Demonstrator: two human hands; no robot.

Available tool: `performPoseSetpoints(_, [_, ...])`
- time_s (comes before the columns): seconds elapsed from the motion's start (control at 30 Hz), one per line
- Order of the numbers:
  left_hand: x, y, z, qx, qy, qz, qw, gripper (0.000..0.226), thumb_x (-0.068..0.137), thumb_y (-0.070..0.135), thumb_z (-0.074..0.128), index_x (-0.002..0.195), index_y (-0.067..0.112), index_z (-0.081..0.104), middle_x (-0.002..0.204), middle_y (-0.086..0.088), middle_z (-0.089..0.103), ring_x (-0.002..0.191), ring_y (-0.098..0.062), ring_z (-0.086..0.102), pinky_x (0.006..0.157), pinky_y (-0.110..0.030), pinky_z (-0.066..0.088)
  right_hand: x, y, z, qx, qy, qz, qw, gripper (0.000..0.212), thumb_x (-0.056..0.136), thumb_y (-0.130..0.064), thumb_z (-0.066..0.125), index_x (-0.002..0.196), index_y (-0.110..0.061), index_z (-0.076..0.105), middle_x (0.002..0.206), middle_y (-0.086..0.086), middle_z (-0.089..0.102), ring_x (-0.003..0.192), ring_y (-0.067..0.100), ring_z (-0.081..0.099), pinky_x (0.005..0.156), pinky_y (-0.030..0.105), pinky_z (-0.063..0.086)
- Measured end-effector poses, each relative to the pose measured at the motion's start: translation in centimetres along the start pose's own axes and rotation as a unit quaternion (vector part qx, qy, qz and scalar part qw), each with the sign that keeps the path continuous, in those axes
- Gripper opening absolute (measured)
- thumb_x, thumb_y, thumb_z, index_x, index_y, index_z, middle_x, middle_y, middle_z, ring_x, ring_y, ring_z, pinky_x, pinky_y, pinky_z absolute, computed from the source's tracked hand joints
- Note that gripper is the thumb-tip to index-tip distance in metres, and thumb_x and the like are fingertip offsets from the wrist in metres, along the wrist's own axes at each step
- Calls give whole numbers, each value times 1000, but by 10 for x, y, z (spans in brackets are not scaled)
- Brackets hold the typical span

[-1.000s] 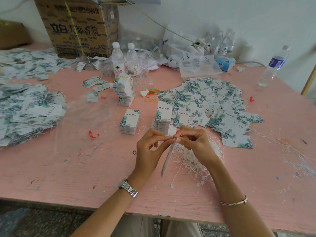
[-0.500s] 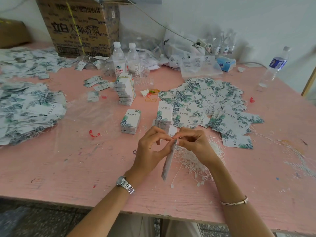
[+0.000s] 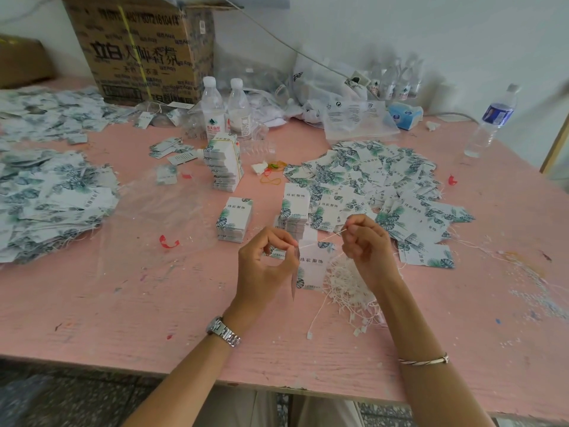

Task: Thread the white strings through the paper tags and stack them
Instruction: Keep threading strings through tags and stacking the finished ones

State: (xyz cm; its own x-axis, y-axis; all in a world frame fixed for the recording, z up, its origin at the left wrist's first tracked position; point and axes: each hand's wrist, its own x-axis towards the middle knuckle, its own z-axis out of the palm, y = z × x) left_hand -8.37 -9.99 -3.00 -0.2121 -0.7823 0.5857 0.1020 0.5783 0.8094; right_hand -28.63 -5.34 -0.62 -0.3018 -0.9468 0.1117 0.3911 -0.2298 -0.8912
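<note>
My left hand (image 3: 266, 266) pinches the top edge of a white paper tag (image 3: 312, 268) with a green leaf print, held upright above the table. My right hand (image 3: 366, 245) grips a white string (image 3: 323, 238) that runs taut from the tag's top to my fingers; its tail hangs down to a small end piece near the table. A tangled heap of white strings (image 3: 348, 288) lies under my right wrist. Neat stacks of tags (image 3: 235, 220) (image 3: 294, 211) stand just beyond my hands. A loose spread of tags (image 3: 378, 186) lies to the right.
A big heap of tags (image 3: 49, 201) covers the table's left side. A taller tag stack (image 3: 224, 166), two water bottles (image 3: 212, 109), a cardboard box (image 3: 141, 53), plastic bags (image 3: 354, 115) and another bottle (image 3: 492, 121) stand further back. A clear plastic sheet (image 3: 154, 211) lies left of centre.
My right hand has pulled away up and to the right, drawing the string taut through the tag. The tag has turned from edge-on so that its printed face shows.
</note>
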Motion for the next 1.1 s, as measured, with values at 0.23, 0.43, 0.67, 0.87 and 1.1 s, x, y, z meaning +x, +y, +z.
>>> performPoseSetpoints(0.23, [1, 3, 5, 5, 8, 15, 1000, 14, 84, 13, 64, 78, 23, 57, 84, 11, 73, 82, -3, 66, 77, -9, 41, 3, 1, -4, -28, 52, -23, 998, 16, 94, 3, 56, 92, -5, 69, 67, 3, 60, 49, 8, 43, 46, 16, 34])
performPoseSetpoints(0.43, [5, 6, 8, 7, 33, -10, 999, 9, 88, 22, 60, 82, 27, 56, 82, 9, 72, 76, -6, 59, 72, -29, 43, 2, 2, -6, -25, 52, -26, 998, 18, 90, -3, 61, 105, 0, 69, 78, 7, 66, 65, 12, 58, 63, 18, 51])
performPoseSetpoints(0.67, [11, 8, 11, -38, 31, -67, 997, 13, 90, 29, 59, 88, 15, 57, 83, 5, 69, 83, -25, 64, 79, -40, 51, 0, 1, -1, -57, -8, -11, 998, 27, 88, -7, 60, 114, -1, 64, 85, 11, 74, 72, 16, 70, 71, 21, 57])
performPoseSetpoints(0.87, [13, 3, 18, -66, 3, -99, 993, 10, 94, 15, 69, 100, 22, 70, 96, 3, 74, 93, -21, 69, 84, -33, 54, -1, 4, 2, -118, -12, -41, 992, 13, 86, -12, 71, 94, -2, 67, 83, 21, 74, 67, 24, 73, 63, 25, 59])
performPoseSetpoints(1.1, [8, -4, 22, -65, -12, -104, 992, 20, 89, 20, 72, 103, 34, 75, 103, 11, 76, 96, -10, 70, 82, -28, 54, -4, 9, 6, -131, -58, -51, 988, 19, 85, -7, 70, 101, -11, 78, 89, 18, 75, 76, 21, 73, 72, 25, 58])
